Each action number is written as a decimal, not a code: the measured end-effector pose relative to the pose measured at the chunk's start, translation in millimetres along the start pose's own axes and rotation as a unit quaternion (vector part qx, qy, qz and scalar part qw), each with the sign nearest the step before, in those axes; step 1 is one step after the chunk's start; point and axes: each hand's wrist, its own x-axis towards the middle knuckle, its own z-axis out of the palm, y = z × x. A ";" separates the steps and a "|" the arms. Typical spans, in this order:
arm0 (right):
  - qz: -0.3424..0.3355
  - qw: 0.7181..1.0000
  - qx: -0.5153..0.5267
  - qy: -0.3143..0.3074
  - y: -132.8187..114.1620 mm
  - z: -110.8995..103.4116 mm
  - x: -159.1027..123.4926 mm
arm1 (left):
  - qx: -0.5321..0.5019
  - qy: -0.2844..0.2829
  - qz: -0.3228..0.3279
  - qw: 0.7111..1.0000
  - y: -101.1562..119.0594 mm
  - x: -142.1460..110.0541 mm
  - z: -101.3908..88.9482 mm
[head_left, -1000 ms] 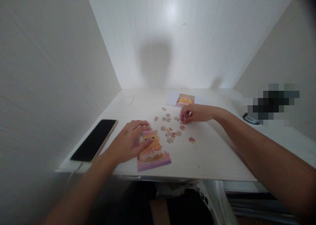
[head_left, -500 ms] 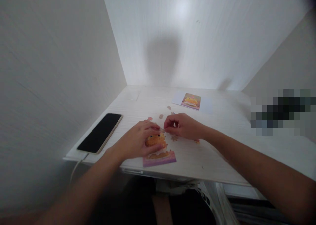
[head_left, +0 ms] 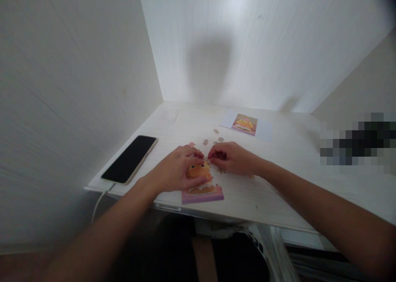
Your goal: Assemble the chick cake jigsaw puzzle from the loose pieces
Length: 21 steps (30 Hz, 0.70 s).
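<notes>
A partly assembled jigsaw puzzle [head_left: 204, 196] lies near the table's front edge, showing an orange-yellow figure with two dark eyes above a pink and purple strip. My left hand [head_left: 176, 168] rests over its left side, fingers apart and touching the surface; the palm hides part of the picture. At the puzzle's upper right edge, my right hand [head_left: 236, 158] has thumb and forefinger pinched on a small puzzle piece, mostly covered by the fingertips. Loose puzzle pieces [head_left: 206, 142] lie beyond the hands, and others are partly hidden beneath the right hand.
A picture card [head_left: 244, 124] with the same figure lies on white paper [head_left: 263, 129] toward the back. On the left is a phone [head_left: 130, 158] with a white cable [head_left: 98, 201]. White panels enclose the table's left side and back. A pixelated dark patch covers the far right.
The view has shifted slightly, so the table things sit a little differently in the frame. My right fingertips stay close to the puzzle's upper edge, and the left hand stays on the puzzle.
</notes>
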 end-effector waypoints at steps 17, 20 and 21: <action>-0.056 0.998 -0.041 -0.004 2.7 0.3 -0.3 | 0.015 0.011 0.008 1.000 -2.4 -0.5 3.0; -0.068 0.997 -0.041 0.001 3.6 -0.1 -1.3 | 0.019 0.017 0.014 1.000 -4.5 -0.7 5.4; -0.071 0.997 -0.041 0.002 3.5 -0.4 -1.7 | 0.020 0.018 0.015 1.000 -4.8 -1.1 5.8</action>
